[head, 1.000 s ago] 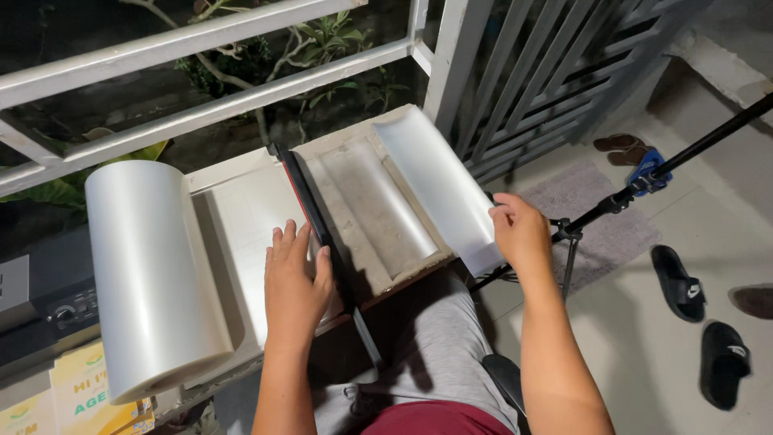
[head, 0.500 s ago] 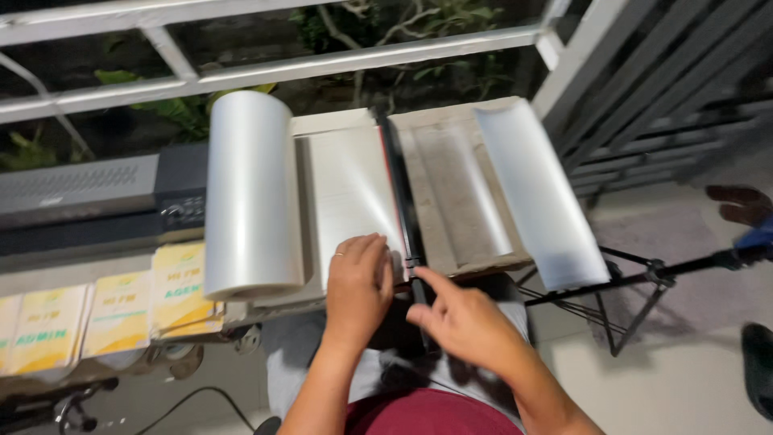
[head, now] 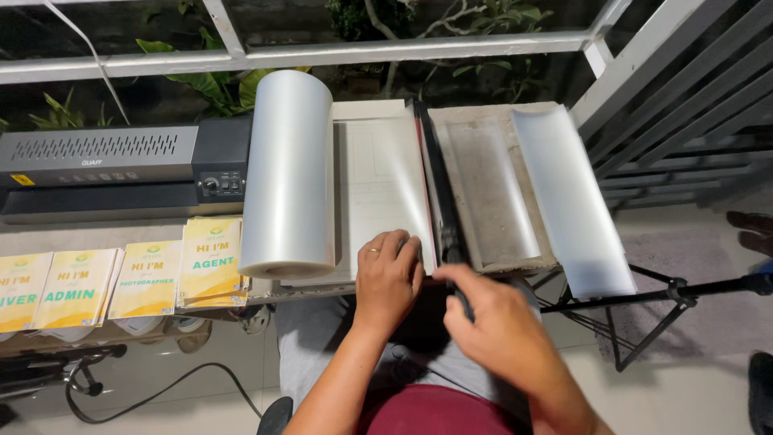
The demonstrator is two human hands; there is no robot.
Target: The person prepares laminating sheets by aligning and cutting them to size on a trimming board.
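Pressing my flat left hand (head: 389, 278) on the film sheet (head: 386, 189) while my right hand (head: 491, 326) grips the cutter handle (head: 455, 278), I risk nicked fingertips or a skewed cut.

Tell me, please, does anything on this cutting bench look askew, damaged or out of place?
Nothing is clearly damaged or spilled. The cut clear film sheet hangs past the right edge of the worn board. The left hand lies flat on the film beside the cutter arm; the right hand is at its handle.
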